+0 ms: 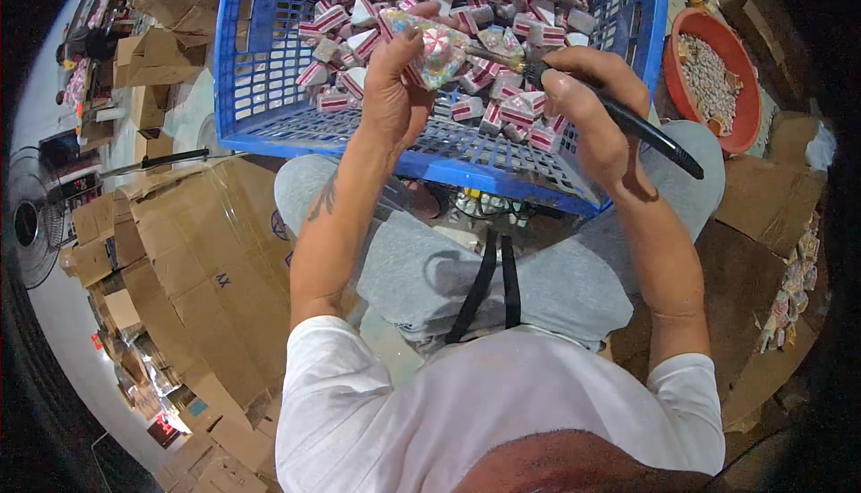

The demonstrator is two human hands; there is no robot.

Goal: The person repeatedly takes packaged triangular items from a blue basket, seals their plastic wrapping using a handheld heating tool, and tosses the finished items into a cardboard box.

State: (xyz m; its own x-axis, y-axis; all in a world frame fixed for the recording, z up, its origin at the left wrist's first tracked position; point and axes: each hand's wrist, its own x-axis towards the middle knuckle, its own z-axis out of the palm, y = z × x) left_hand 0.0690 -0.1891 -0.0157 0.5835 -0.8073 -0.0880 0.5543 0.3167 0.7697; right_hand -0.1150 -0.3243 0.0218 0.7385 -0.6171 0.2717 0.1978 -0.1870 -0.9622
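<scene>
My left hand [395, 85] grips a wedge-shaped piece [438, 45] with a speckled, many-coloured top and a pink-and-white swirl on it. Thumb and fingers pinch it by its edges, above the blue basket. In my right hand [596, 99] is a tool with a tapered black handle [659, 145] and a slim metal front end, whose tip reaches the right side of the piece. I cannot make out exactly what kind of tool it is. Below both hands, the blue plastic basket [466, 175] holds many small toy-like cake slices [516, 109] with pink and white layers.
An orange-red tub [751, 125] of small pale pieces stands right of the basket. Flattened cardboard [206, 260] lies at my left, with more cardboard [762, 197] at my right. A standing fan [36, 217] is at the far left. My crossed legs are against the basket's near side.
</scene>
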